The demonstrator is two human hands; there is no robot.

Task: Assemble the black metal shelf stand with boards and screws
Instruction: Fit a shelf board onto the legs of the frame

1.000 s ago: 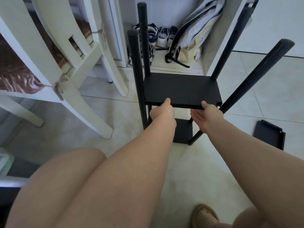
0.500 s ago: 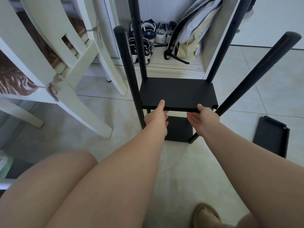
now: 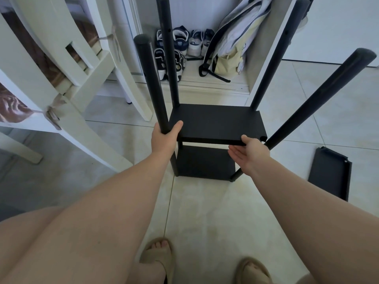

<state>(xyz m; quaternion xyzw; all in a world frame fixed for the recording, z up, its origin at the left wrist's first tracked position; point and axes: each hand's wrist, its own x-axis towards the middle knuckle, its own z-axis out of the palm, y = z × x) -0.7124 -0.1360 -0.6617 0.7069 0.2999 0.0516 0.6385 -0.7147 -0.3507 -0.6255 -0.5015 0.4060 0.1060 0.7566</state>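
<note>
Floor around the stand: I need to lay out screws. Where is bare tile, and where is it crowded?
Bare tile lies between the stand and the sandalled feet, and between the stand and the spare board on the right. Crowded: the white chair on the left, shoes and backpack behind.

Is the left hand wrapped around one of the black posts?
Yes, the left hand grips the front left post right beside the upper board.
</note>
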